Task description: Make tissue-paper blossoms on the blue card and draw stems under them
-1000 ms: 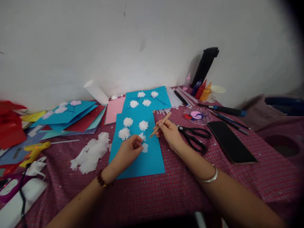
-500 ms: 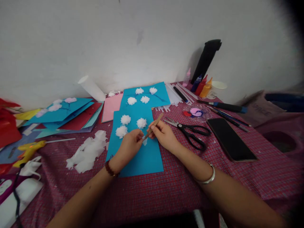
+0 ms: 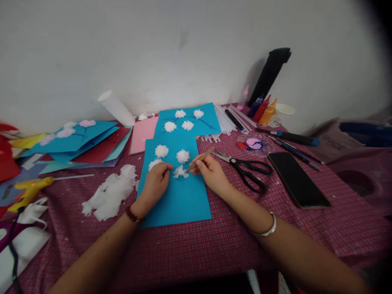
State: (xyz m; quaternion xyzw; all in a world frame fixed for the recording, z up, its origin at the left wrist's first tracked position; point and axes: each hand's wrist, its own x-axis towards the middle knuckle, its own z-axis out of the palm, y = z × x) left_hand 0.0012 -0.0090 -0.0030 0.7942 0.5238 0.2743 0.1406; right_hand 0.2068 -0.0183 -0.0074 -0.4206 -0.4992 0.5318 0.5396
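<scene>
A blue sheet (image 3: pixel 180 204) lies in front of me with white tissue tufts on its upper half. My right hand (image 3: pixel 206 167) grips a thin brown stick (image 3: pixel 206 154), its lower end beside a white tuft (image 3: pixel 180 171) near the sheet's middle. My left hand (image 3: pixel 156 181) rests over the sheet's left part, fingers curled together and partly covering another tuft (image 3: pixel 155 164); whether anything is between them is hidden. Behind lies a second blue sheet (image 3: pixel 199 132) with several tufts and a painted branch.
Black-handled scissors (image 3: pixel 245 167) and a phone (image 3: pixel 297 179) lie to the right. Torn white tissue (image 3: pixel 112 194), a yellow glue gun (image 3: pixel 30 191) and stacked coloured papers (image 3: pixel 101 149) are at the left. Paint bottles (image 3: pixel 261 112) stand at the back right.
My left hand has moved left, away from the stick, uncovering the tuft near the middle. My right hand still holds the stick, now tilted lower. The camera view has shifted slightly.
</scene>
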